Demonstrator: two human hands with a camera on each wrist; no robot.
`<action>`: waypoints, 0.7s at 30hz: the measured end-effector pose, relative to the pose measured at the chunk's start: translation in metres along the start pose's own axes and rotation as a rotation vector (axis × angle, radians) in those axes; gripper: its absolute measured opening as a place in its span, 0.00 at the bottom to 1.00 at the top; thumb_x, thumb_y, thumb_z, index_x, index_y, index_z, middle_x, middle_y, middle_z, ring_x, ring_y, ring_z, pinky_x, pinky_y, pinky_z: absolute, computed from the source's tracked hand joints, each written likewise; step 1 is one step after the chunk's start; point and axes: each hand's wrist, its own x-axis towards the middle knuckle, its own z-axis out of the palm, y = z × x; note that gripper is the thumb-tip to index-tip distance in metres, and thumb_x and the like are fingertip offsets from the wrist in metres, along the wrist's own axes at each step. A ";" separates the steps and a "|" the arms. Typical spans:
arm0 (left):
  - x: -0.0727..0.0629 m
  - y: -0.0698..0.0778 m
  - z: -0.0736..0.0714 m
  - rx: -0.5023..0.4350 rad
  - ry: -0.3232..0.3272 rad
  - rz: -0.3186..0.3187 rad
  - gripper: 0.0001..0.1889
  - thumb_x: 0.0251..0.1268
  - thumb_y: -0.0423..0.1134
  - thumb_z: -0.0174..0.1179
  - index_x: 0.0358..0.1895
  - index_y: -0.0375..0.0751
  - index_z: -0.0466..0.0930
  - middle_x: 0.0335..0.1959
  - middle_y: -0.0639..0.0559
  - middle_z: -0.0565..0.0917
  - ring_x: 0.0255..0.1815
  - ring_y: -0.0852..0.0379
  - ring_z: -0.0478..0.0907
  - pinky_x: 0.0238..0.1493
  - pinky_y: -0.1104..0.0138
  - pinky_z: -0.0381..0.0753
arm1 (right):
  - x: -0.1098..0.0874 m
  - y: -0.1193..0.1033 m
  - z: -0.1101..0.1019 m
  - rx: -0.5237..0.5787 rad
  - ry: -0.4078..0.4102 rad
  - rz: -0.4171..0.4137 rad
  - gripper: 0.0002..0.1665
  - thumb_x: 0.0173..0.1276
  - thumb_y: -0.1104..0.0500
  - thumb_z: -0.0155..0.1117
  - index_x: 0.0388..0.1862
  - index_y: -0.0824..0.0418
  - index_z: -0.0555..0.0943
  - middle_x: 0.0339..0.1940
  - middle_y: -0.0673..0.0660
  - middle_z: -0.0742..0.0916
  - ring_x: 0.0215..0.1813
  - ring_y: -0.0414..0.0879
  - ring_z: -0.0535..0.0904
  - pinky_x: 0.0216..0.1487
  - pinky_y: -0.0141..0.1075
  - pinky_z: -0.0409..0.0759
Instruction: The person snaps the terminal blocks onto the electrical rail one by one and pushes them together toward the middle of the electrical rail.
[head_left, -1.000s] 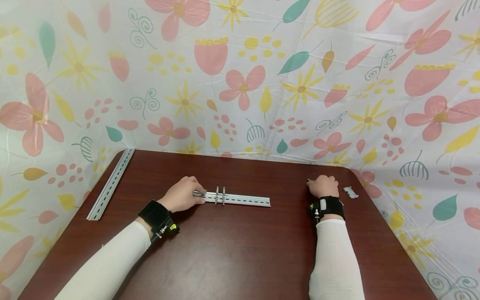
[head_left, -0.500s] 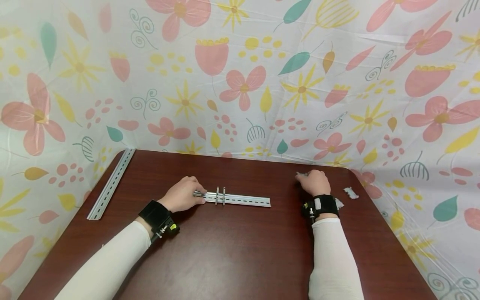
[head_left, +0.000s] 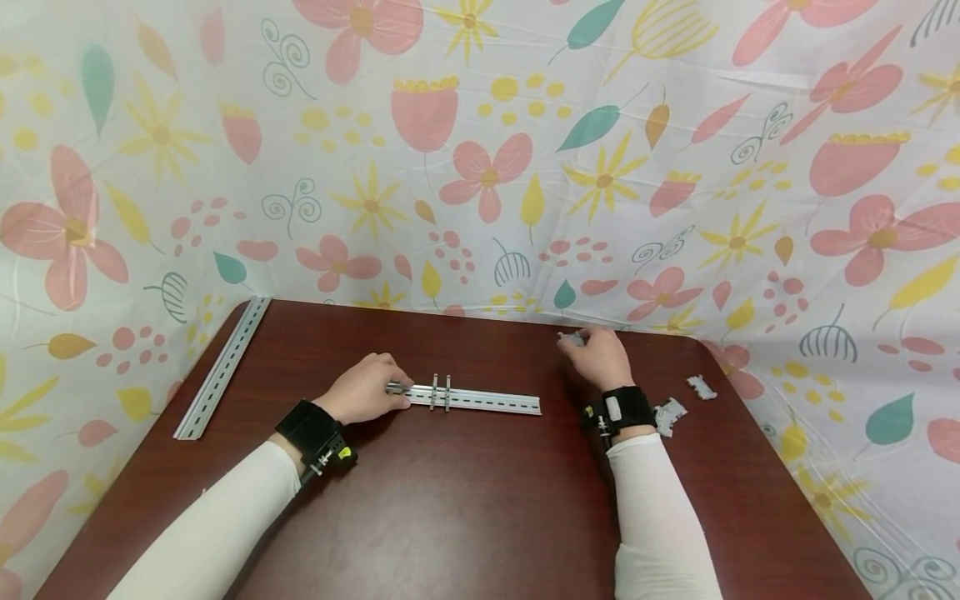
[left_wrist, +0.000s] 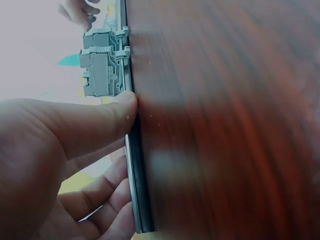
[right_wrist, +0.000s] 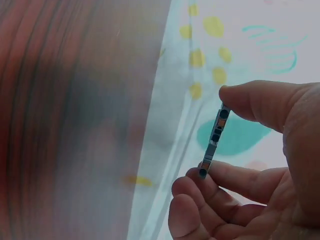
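1. Your left hand pinches the slotted DIN rail near its left end, with the thumb on one edge and the fingers at the opposite one.
2. That rail lies around the middle of the tabletop, roughly in line with the far edge and well apart from both side edges.
3. Two slim grey terminal blocks sit on your rail side by side, standing upright across it, just beyond your left thumb and well short of the rail's right end.
4. Your right hand pinches a single terminal block between the thumb and a finger, the other fingers curled below (the right wrist view shows it edge-on, with dark holes and coppery spots). In the head view it appears close to the far edge, right of the middle.
5. To your right, a grey clump of loose pieces lies just beside your right wrist strap; you cannot tell how many there are. Another loose grey piece lies nearer the right edge, towards the far-right corner.
6. A second slotted rail runs along the left edge, its far end at the far-left corner.
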 end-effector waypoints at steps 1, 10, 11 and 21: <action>0.000 -0.001 0.000 0.001 0.000 0.003 0.14 0.75 0.42 0.77 0.58 0.44 0.94 0.50 0.53 0.84 0.56 0.47 0.78 0.52 0.54 0.82 | 0.000 -0.004 0.001 0.007 0.000 -0.016 0.21 0.81 0.47 0.70 0.37 0.64 0.87 0.31 0.60 0.84 0.35 0.57 0.77 0.40 0.49 0.72; 0.000 0.001 -0.002 0.014 -0.016 0.017 0.17 0.76 0.42 0.75 0.63 0.42 0.91 0.51 0.51 0.82 0.55 0.47 0.76 0.52 0.54 0.80 | -0.005 -0.039 0.010 0.048 -0.023 -0.063 0.23 0.79 0.46 0.70 0.49 0.67 0.87 0.51 0.66 0.83 0.50 0.60 0.77 0.51 0.54 0.77; 0.000 0.001 -0.002 0.020 -0.017 0.016 0.18 0.76 0.41 0.75 0.64 0.42 0.91 0.51 0.50 0.82 0.54 0.47 0.76 0.52 0.54 0.80 | -0.007 -0.042 0.011 0.051 -0.027 -0.069 0.25 0.79 0.45 0.70 0.54 0.68 0.87 0.54 0.67 0.83 0.52 0.61 0.78 0.54 0.56 0.78; 0.002 -0.001 -0.001 0.026 -0.033 0.012 0.20 0.76 0.43 0.75 0.66 0.41 0.90 0.51 0.50 0.81 0.54 0.48 0.75 0.52 0.55 0.79 | -0.016 -0.069 0.020 0.056 -0.061 -0.128 0.33 0.78 0.44 0.73 0.67 0.69 0.83 0.61 0.67 0.82 0.54 0.60 0.80 0.58 0.55 0.81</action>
